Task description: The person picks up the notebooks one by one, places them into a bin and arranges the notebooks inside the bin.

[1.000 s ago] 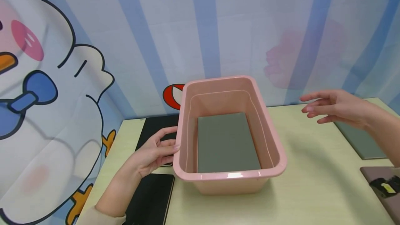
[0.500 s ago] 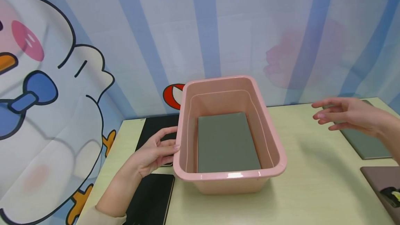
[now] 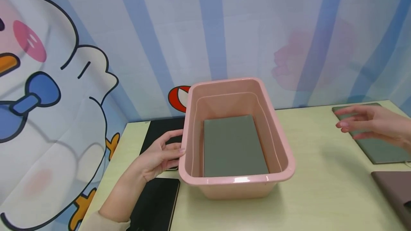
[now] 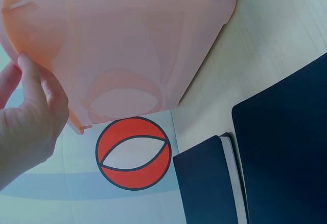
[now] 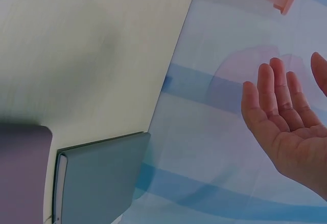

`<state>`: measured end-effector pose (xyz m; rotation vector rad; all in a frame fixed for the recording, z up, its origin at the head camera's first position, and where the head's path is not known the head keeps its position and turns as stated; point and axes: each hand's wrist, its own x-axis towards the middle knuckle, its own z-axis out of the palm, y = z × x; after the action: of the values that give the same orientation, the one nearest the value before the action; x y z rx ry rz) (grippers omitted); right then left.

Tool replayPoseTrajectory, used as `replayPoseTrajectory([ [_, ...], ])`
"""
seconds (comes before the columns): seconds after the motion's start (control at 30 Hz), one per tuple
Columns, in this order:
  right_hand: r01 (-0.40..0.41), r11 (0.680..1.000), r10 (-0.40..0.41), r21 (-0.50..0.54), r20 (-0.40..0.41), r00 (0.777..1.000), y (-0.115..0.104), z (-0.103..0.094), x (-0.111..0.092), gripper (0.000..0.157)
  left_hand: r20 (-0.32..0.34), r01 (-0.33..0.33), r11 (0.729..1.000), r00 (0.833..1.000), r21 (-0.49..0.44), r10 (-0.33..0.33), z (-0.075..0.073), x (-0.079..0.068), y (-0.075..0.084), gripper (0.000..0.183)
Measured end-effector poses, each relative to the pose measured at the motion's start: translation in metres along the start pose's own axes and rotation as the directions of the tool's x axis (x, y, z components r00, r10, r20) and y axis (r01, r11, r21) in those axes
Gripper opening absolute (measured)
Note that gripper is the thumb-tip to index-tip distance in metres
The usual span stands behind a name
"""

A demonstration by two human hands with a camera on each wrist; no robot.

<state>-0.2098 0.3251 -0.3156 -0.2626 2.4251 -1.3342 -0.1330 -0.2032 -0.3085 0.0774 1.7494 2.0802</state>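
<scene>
A pink plastic bin (image 3: 237,180) stands on the table, and a grey-green notebook (image 3: 236,147) lies flat on its bottom. My left hand (image 3: 157,156) pinches the bin's left rim, thumb on top and fingers outside; the left wrist view also shows these fingers at the pink edge. Over at the right, my right hand (image 3: 375,124) is held in the air above a second grey-green notebook (image 3: 379,150), overlapping it in the head view. Its fingers are relaxed and nothing is in them, as the palm (image 5: 301,147) in the right wrist view shows.
Left of the bin lie two black notebooks, a far one (image 3: 154,131) partly behind my left hand and a near one (image 3: 157,202). A brownish-mauve notebook (image 3: 390,188) lies at the right front. A cartoon-printed curtain (image 3: 244,27) hangs along the table's (image 3: 314,188) back edge.
My right hand has moved right and slightly down, from beside the far-right notebook to over it. The left hand and the bin have stayed in place.
</scene>
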Motion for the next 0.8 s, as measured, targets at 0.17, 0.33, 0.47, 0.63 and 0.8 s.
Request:
replayPoseTrajectory([
  [0.17, -0.031, 0.999, 0.032, 0.044, -0.013, 0.999, 0.012, -0.005, -0.003, 0.037, 0.005, -0.004, 1.000, 1.000, 0.000, 0.003, 0.000, 0.000, 0.000, 0.063],
  [0.33, -0.032, 0.999, 0.033, 0.017, -0.022, 0.999, 0.024, -0.010, -0.005, 0.035, 0.009, -0.005, 1.000, 1.000, -0.001, 0.005, 0.000, 0.001, 0.001, 0.063],
  [0.47, -0.042, 0.999, 0.041, -0.014, -0.056, 0.998, 0.034, -0.012, -0.007, 0.035, 0.007, -0.003, 1.000, 1.000, -0.002, 0.003, 0.001, 0.001, 0.001, 0.063],
  [0.63, -0.068, 0.997, 0.064, -0.039, -0.087, 0.994, 0.052, -0.020, -0.009, 0.041, 0.009, -0.002, 1.000, 1.000, -0.005, 0.002, 0.000, 0.001, 0.000, 0.064],
  [0.8, -0.111, 0.994, 0.108, -0.024, -0.114, 0.988, 0.074, -0.031, -0.010, 0.046, 0.010, -0.006, 1.000, 1.000, -0.006, 0.006, 0.000, 0.001, -0.001, 0.064],
])
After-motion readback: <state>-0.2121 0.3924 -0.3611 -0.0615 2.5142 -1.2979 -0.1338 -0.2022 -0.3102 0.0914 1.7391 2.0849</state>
